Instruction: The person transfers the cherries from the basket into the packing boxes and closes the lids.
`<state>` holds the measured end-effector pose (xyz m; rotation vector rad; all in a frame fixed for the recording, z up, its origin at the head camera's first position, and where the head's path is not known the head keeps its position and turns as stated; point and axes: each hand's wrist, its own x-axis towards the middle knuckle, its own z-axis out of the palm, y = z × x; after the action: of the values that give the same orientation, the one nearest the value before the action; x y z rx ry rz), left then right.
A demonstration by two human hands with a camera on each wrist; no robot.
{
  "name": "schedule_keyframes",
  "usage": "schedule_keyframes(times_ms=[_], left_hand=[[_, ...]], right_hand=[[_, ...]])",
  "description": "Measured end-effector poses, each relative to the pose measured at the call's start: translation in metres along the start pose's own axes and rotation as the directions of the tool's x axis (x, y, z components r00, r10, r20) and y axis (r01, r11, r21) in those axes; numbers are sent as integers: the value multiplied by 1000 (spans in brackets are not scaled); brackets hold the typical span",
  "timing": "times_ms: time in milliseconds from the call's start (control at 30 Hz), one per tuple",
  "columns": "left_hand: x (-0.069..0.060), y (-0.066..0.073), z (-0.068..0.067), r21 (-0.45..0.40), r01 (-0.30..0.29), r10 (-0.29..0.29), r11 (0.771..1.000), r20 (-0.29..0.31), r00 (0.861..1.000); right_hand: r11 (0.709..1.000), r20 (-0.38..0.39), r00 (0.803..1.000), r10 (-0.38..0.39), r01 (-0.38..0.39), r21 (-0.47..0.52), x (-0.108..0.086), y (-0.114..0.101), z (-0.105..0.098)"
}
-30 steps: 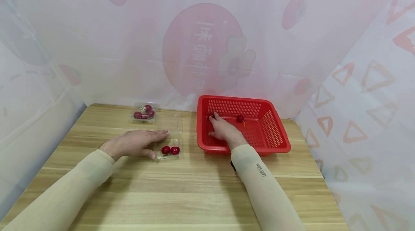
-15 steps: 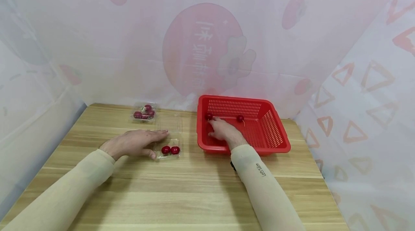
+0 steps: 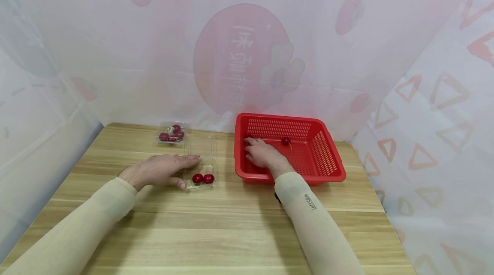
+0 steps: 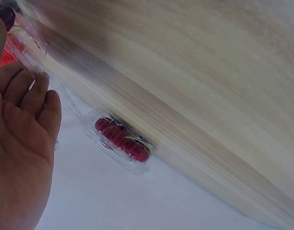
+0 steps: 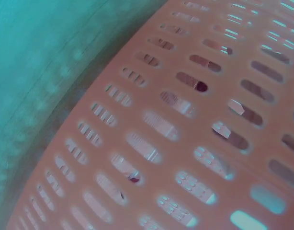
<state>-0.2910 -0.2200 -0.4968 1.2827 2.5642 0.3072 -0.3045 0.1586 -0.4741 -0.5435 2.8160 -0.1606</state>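
Note:
My left hand [image 3: 160,170] lies with extended fingers along the left side of an open clear plastic clamshell box [image 3: 210,167]. Two dark red cherries [image 3: 202,179] sit in the box's near half; its transparent lid [image 3: 206,146] is folded back. In the left wrist view the left palm [image 4: 22,148] shows, with a cherry [image 4: 5,16] beyond the thumb. My right hand [image 3: 264,155] reaches into a red plastic basket [image 3: 324,178], fingers loosely extended near its left wall. One cherry there is almost wholly hidden by those fingers. Another cherry [image 3: 286,141] with a stem lies farther right.
A closed clear box of cherries [image 3: 171,133] stands at the table's back left, also the box [image 4: 120,139] in the left wrist view. Patterned cloth [image 3: 247,60] rises behind the wooden table [image 3: 200,232]. Slotted basket wall [image 5: 152,120] fills most of the right wrist view.
My right hand's fingers have shifted slightly left inside the basket and now cover the cherry that showed half a second ago. The left hand and both boxes have stayed put.

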Motion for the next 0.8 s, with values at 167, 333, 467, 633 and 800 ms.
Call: schedule_keyframes(times_ms=[167,333,467,633,800], left_hand=[[0,-1,0,-7,14,-14,1000,12,1000],[0,-1,1,-2,7,-7,1000,7,1000],[0,-1,1,0,-6,6,1000,-2,1000],[0,0,0,0,-15,15,1000,-9,1000],[0,0,1,4,-8,8,1000,-4,1000]], right_hand=[[1000,43,999,-9,8,24,8,3,3],[994,43,998,-35,30,107,19,19,12],[988,60,997,-44,35,147,-1,9,-6],[985,72,997,-24,11,174,-15,12,-13],[982,44,998,-35,26,187,-19,16,-15]])
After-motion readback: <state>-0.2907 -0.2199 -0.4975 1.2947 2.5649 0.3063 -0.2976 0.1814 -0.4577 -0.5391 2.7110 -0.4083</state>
